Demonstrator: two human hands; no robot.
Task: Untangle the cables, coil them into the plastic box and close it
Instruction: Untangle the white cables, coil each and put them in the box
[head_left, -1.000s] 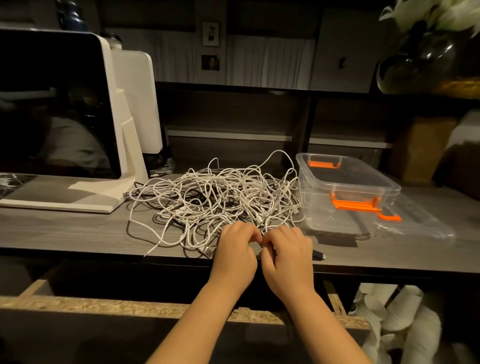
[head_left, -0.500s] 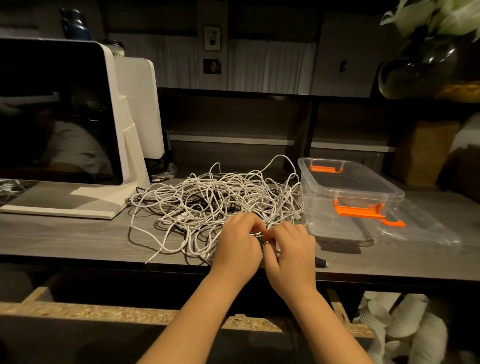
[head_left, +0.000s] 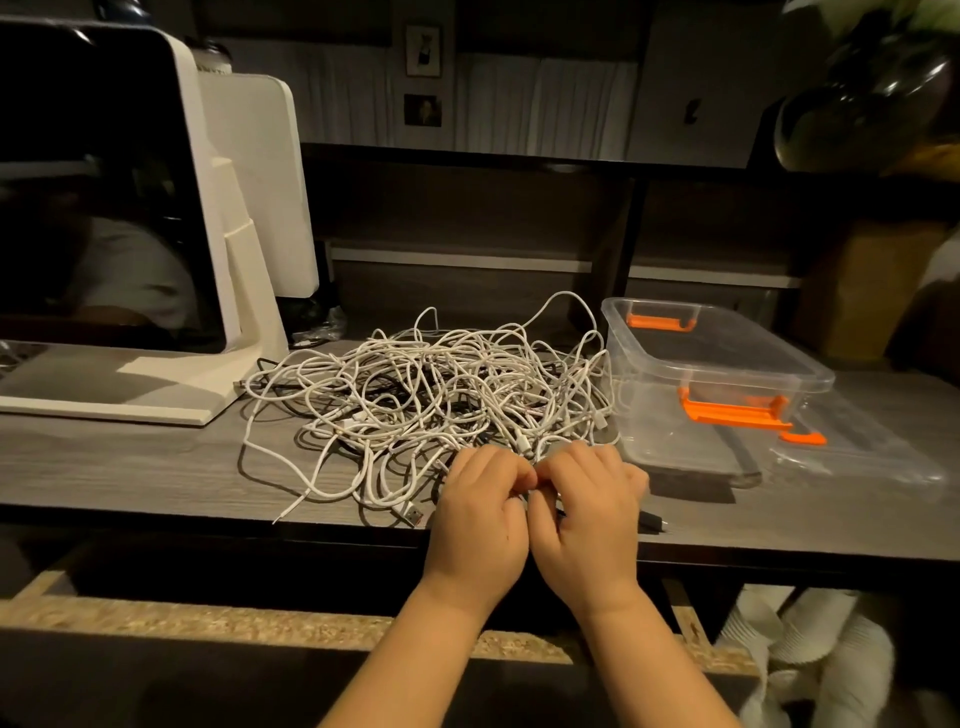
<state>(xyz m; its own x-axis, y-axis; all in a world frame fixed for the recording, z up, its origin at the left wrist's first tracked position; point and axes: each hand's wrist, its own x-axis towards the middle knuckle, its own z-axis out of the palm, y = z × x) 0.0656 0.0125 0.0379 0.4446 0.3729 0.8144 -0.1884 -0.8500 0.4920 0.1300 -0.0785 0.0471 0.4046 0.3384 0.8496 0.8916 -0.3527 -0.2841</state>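
One tangled heap of white cables (head_left: 431, 400) lay on the tabletop (head_left: 130, 462), with too many strands crossing to count them singly; at least one dark cable ran through it. One clear plastic box (head_left: 711, 384) stood toward the right edge, carrying two orange latches. One clear lid (head_left: 862, 457) lay beside it, showing one orange clip. One white screen unit (head_left: 130, 218) stood at the left edge. Two hands, the left hand (head_left: 480, 525) and right hand (head_left: 589, 519), worked at the near edge.
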